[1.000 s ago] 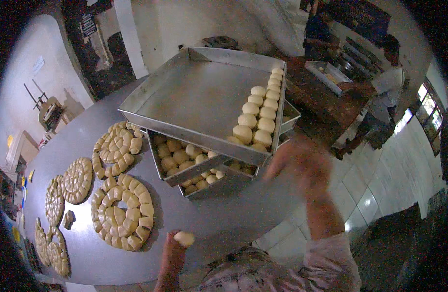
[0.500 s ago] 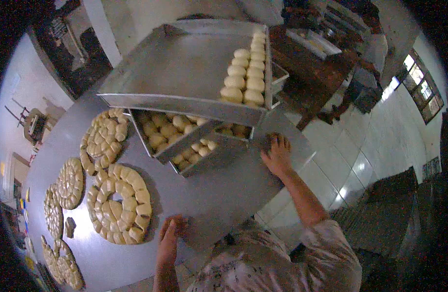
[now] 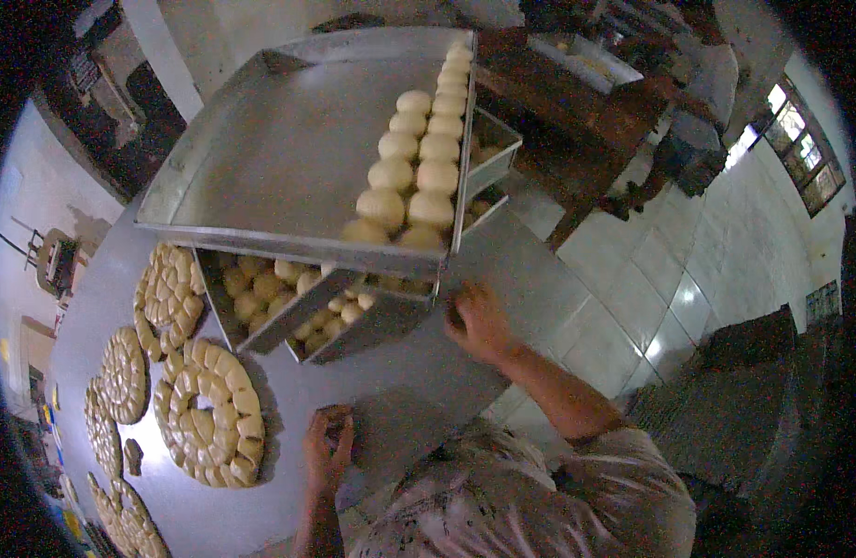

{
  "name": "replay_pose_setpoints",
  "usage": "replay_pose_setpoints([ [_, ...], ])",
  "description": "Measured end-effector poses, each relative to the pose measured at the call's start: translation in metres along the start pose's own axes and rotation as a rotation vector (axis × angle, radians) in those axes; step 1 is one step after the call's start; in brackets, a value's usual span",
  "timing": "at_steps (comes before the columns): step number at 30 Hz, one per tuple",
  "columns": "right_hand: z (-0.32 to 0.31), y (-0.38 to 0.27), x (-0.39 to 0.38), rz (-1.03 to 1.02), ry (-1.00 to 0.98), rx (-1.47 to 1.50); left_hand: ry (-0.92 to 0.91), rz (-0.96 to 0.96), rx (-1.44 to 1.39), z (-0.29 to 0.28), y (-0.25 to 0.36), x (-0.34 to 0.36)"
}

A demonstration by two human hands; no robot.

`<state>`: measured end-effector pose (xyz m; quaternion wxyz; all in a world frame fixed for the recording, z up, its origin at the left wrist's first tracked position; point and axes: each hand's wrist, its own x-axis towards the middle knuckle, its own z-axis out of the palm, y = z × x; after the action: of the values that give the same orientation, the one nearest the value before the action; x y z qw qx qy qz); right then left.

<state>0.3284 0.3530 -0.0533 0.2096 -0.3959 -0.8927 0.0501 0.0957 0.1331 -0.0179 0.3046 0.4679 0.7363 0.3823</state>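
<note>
I count two rows of dough balls [image 3: 390, 174] in one top tray [image 3: 270, 121], left hand [image 3: 325, 453] empty, fingers parted, right hand [image 3: 484, 325] loosely curled, whether holding anything I cannot tell.

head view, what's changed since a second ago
The left hand had a pale dough piece a second ago; none shows in it now. The right hand, then a blur by the corner of the top tray, is now clearer and curled over the table. The dough balls keep their two rows; the dough rounds lie as before.
</note>
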Motion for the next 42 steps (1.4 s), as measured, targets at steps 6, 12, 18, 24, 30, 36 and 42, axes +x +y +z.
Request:
replay_pose_setpoints([
  [6, -0.015, 0.088, 0.027, 0.399, 0.249, 0.207, 0.124, 0.030, 0.108, 0.028, 0.002, 0.025],
  [12, -0.012, 0.084, -0.011, -0.107, 0.025, -0.071, 0.321, 0.199, 0.321, 0.042, 0.009, 0.038],
  [18, -0.034, 0.078, -0.002, -0.021, 0.110, -0.170, 0.342, 0.204, 0.493, 0.056, 0.018, 0.039],
  [24, -0.101, 0.167, 0.039, 0.258, -0.130, 0.666, 0.359, 0.207, 0.426, 0.056, 0.033, 0.036],
  [30, -0.238, 0.068, 0.231, -0.046, 0.621, 1.012, 0.324, 0.128, 0.392, 0.051, 0.054, 0.031],
  [36, -0.207, 0.049, 0.297, -0.172, -0.086, 0.095, 0.279, 0.128, 0.362, 0.047, 0.027, 0.030],
  [42, -0.195, 0.001, 0.176, -0.116, 0.461, 0.901, 0.237, 0.107, -0.067, 0.002, -0.001, -0.008],
])
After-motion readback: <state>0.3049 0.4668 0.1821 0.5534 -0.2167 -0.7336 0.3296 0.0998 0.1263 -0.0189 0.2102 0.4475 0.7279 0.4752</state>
